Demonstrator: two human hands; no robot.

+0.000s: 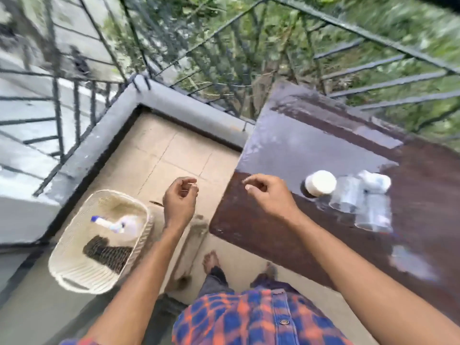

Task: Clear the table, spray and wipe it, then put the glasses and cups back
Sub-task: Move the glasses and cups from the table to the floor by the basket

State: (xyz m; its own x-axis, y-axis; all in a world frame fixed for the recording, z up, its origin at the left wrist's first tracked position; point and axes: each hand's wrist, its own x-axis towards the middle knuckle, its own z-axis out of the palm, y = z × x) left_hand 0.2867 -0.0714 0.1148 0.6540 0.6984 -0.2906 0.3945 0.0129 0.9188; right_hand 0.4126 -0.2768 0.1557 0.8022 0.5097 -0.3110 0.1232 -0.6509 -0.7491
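Observation:
A dark brown table [311,150] fills the right side, its top shiny and wet-looking. On it stand a white cup [320,183], a clear glass [346,194], a second clear glass [374,212] and a white cup [375,181] behind them, all close together. My right hand [267,192] hovers over the table's left edge, fingers loosely curled, holding nothing. My left hand [180,199] hangs over the floor left of the table, also loosely curled and holding nothing. A cream basket [74,265] on the floor holds a white spray bottle [117,224] and a dark cloth [108,252].
A black metal railing [174,58] on a grey ledge [174,103] bounds the balcony, with trees beyond. The floor is beige tile [159,155]. A low stool [191,245] stands between the basket and the table. My bare feet [211,261] are by the table edge.

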